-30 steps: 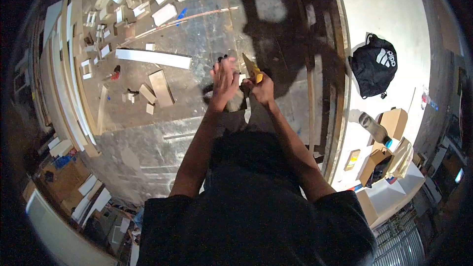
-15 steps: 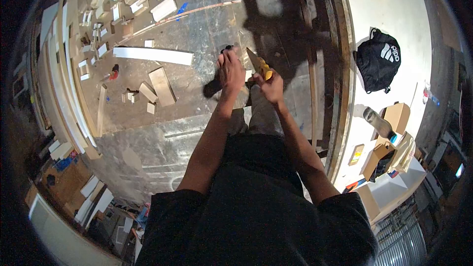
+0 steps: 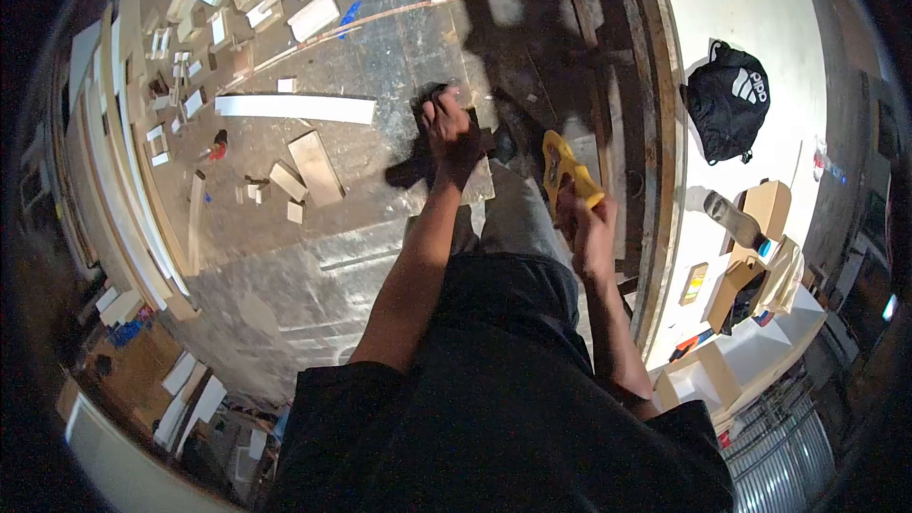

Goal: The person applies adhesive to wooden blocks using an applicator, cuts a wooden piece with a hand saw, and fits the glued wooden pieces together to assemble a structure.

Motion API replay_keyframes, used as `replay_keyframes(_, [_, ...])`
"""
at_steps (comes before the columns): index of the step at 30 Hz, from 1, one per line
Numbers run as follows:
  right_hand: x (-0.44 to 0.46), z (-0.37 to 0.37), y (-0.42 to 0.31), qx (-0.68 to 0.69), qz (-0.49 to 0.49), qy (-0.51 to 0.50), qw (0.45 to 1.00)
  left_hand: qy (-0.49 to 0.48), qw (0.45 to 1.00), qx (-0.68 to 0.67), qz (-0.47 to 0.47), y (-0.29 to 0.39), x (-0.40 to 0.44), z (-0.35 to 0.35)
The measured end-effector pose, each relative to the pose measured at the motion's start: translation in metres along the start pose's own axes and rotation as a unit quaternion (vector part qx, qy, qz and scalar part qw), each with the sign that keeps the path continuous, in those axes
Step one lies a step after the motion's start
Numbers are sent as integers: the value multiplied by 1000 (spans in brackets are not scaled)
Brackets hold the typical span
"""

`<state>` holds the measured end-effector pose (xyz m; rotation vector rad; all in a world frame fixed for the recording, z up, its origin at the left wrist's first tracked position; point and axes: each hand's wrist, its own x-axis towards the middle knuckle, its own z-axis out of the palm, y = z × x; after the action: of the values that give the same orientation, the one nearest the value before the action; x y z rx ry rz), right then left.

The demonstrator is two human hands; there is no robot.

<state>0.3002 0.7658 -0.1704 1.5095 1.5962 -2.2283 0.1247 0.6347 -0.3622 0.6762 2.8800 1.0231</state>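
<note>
My right hand [image 3: 591, 228] is wrapped round the yellow handle of a handsaw [image 3: 559, 154], out to the right above my leg. Its blade lies in dark shadow and is hard to make out. My left hand [image 3: 452, 138] is low at the floor in front of me, fingers curled down over something dark. Shadow hides what that is. To the left of this hand lies a long white strip [image 3: 294, 108], with a flat wooden board [image 3: 316, 168] and smaller wood blocks [image 3: 287, 180] nearer to me.
Several small wooden pieces [image 3: 264, 11] are spread at the upper left. A red-handled tool [image 3: 219, 145] lies by the white strip. Long boards [image 3: 142, 180] line the left side. On the pale surface at right are a black bag [image 3: 727, 103], a bottle [image 3: 731, 220] and cardboard boxes [image 3: 765, 209].
My right hand has carried the saw right and back toward my body, away from the left hand. The left hand stays nearly in place and is now more in shadow.
</note>
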Motion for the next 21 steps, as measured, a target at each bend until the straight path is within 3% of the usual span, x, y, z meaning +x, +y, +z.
replay_keyframes(1, [-9, 9, 1, 44, -19, 24, 999, 0, 1000, -1, 2, 5, 3, -6])
replay_keyframes(4, [-35, 25, -2, -1, -23, 53, 998, -37, 994, 103, 30, 12, 3, -12])
replay_keyframes(7, [-45, 38, 11, -27, -67, 62, 995, 17, 998, 64, -23, 15, 1, -7])
replay_keyframes(18, [-47, 50, 25, -119, -46, 9, 992, -1, 996, 41, -76, 15, 4, -6])
replay_keyframes(21, [-45, 52, 26, -139, -80, -42, 986, -3, 997, 49, -66, 21, 4, -13])
